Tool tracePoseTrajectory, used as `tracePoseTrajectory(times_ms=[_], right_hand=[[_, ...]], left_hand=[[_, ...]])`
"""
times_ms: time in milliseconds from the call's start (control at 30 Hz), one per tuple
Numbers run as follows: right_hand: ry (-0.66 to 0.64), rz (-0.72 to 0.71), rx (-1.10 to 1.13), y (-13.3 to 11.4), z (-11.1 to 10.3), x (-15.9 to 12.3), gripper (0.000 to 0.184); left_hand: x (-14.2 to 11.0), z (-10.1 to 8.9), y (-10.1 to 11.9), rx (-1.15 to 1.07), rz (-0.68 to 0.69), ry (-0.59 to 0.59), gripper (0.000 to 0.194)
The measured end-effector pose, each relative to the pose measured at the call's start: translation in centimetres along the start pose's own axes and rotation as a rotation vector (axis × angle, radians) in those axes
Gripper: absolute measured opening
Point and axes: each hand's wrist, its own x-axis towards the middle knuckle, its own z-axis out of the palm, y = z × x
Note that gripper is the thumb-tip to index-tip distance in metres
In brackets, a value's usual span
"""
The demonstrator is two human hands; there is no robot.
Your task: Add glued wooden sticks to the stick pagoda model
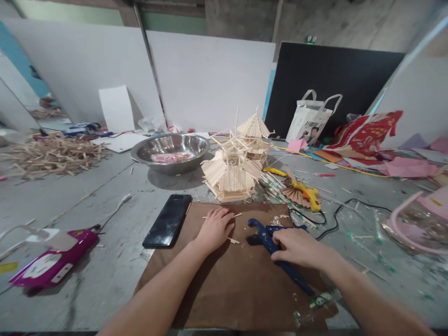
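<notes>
My left hand [216,229] is over the brown board [210,298], its fingers curled down on thin wooden sticks [234,241]. Stick ends poke out on both sides of it; the fingertips are partly hidden. My right hand [297,247] is closed around a blue-handled cutter [264,235] lying slanted on the board, its dark blade toward my left hand. Small wood offcuts [278,220] are scattered just beyond the cutter. Directly behind the board stands a small pavilion model [231,175] built of sticks, with a second pointed-roof model [255,126] behind it.
A black phone [168,221] overlaps the board's left edge. Farther left are a purple power strip [59,261] and a stick pile [52,156]. A steel basin [171,163] stands behind. To the right lie a yellow glue gun [308,193], its black cord and plastic wrappers [371,252].
</notes>
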Motion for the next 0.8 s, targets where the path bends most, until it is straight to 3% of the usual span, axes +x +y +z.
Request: tracePoseTrajectory(times_ms=[300, 433, 533, 600, 667, 800], right_hand=[[0.098, 0.007, 0.001, 0.7, -0.4, 2.0, 0.023], [0.128, 0.002, 0.106, 2.1, -1.2, 2.2, 0.026], [0.253, 0.085, 0.165, 5.3, -2.8, 2.3, 0.029], [0.341, 0.217, 0.162, 8.4, -4.0, 2.7, 0.03], [0.361, 0.402, 0.114, 11.7, -4.9, 3.5, 0.029], [0.359, 0.537, 0.069, 17.8, -5.6, 6.5, 0.023]], left_hand=[[-0.1, 0.0, 0.1, 0.016, -0.032, -0.026, 0.03], [-0.1, 0.0, 0.0, 0.011, -0.031, -0.029, 0.031], [-0.1, 0.2, -0.1, 0.012, -0.025, -0.026, 0.032], [0.0, 0.2, -0.1, 0.016, -0.027, -0.025, 0.031], [0.0, 0.2, -0.1, 0.017, -0.029, -0.026, 0.031], [-0.1, -0.1, 0.1, -0.004, -0.038, -0.04, 0.03]])
